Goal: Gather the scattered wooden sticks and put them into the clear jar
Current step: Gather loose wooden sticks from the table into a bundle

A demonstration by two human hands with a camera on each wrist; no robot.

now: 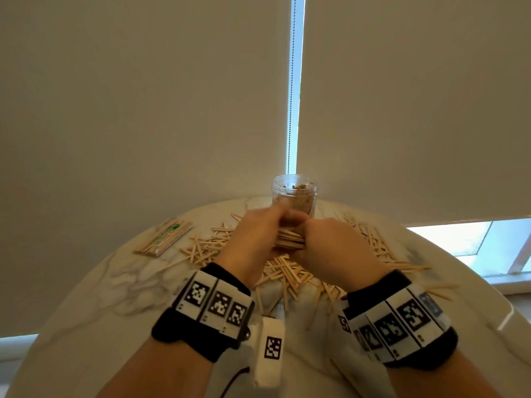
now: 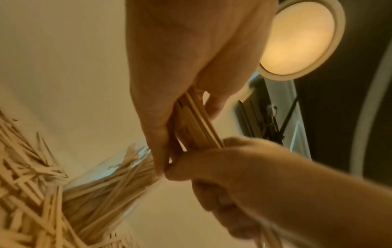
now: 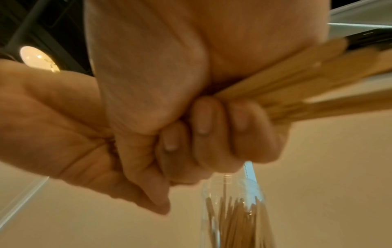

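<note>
While both hands meet over the middle of the marble table (image 1: 94, 285), the left hand (image 1: 253, 237) and right hand (image 1: 330, 248) clamp one bundle of flat wooden sticks (image 1: 288, 241) between them, just in front of the clear jar (image 1: 294, 193) at the far edge. Sticks already stand in that jar. Many scattered sticks (image 1: 284, 277) lie beneath the hands. Tipped in unevenly, the bundle could catch the rim, topple the jar, or spill.
</note>
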